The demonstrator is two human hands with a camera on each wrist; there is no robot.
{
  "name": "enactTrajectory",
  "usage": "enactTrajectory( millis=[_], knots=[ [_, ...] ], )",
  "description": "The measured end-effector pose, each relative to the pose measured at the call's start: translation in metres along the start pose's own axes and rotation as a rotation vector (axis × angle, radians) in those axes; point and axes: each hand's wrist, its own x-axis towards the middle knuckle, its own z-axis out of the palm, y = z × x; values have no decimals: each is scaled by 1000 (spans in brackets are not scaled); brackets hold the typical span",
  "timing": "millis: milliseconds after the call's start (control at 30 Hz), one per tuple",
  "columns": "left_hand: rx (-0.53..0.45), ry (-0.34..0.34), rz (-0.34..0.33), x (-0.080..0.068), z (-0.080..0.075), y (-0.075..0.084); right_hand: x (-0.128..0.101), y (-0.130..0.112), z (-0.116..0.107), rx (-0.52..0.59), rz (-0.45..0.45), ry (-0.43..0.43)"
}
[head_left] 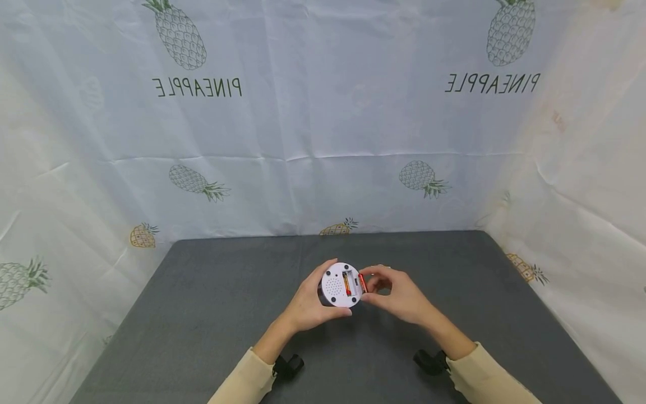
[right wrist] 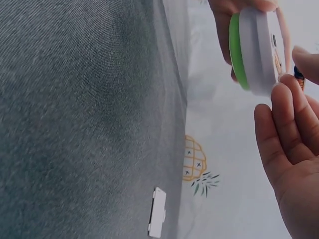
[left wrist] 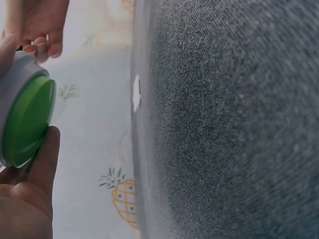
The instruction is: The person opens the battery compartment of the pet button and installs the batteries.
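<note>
Above the table, my left hand (head_left: 307, 307) grips a round white buzzer (head_left: 332, 287) by its sides, with its underside facing up. Its green dome (left wrist: 31, 119) points downward in the left wrist view. Speaker holes and dark feet mark the underside, along with an uncovered battery compartment. One orange-and-red battery (head_left: 346, 282) lies in that compartment. Right beside the compartment, my right hand (head_left: 400, 293) pinches a second red battery (head_left: 363, 283) between thumb and fingers. In the right wrist view, this battery (right wrist: 299, 78) is mostly hidden by the fingers.
A small white piece (right wrist: 157, 213), like a battery cover, lies on the dark grey table (head_left: 227, 314). White cloth (head_left: 323, 123) printed with pineapples hangs behind the table and at both sides. Dark wrist mounts (head_left: 289, 367) sit below both hands.
</note>
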Motion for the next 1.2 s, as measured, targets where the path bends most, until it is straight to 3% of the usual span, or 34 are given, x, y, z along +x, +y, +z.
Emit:
enactTrajectory(
  millis=[367,667,900,1033,1200],
  knots=[
    [12,-16,17,0,1,-2,8,-5,9,-69,-74,-15],
    [2,-23,23,0,1,-1,9,-6,14,-97,-44,-1],
    [20,-27,13,0,2,0,8,-4,13,-95,-89,13],
    [19,-24,14,0,1,0,9,-3,13,-104,-58,35],
    [11,-20,19,0,2,1,9,0,12,-47,51,6]
  ],
)
